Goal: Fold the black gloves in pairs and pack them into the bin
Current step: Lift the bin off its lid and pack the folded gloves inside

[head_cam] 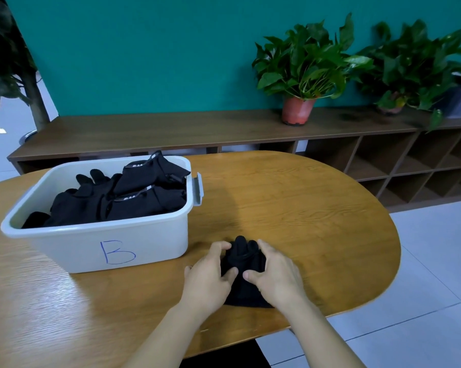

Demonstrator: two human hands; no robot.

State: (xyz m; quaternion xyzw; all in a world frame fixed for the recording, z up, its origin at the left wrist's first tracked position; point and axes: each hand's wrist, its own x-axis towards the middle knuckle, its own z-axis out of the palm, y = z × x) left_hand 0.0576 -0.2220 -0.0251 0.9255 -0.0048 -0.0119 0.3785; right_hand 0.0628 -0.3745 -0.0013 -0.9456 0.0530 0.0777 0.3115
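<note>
Both hands are gripping a bunched pair of black gloves (244,261) on the table (303,208).
The fingers (220,246) of the left hand (207,278) are curling round the bundle's left edge, and the right hand (275,274) is curling round its right edge, thumbs nearly meeting on top. The pair (dark, soft-looking, fingertips poking out at the far end) is lying near the table's front edge, just right of the white bin (91,248) marked with a blue B, where packed gloves (123,197) are lying piled.
</note>
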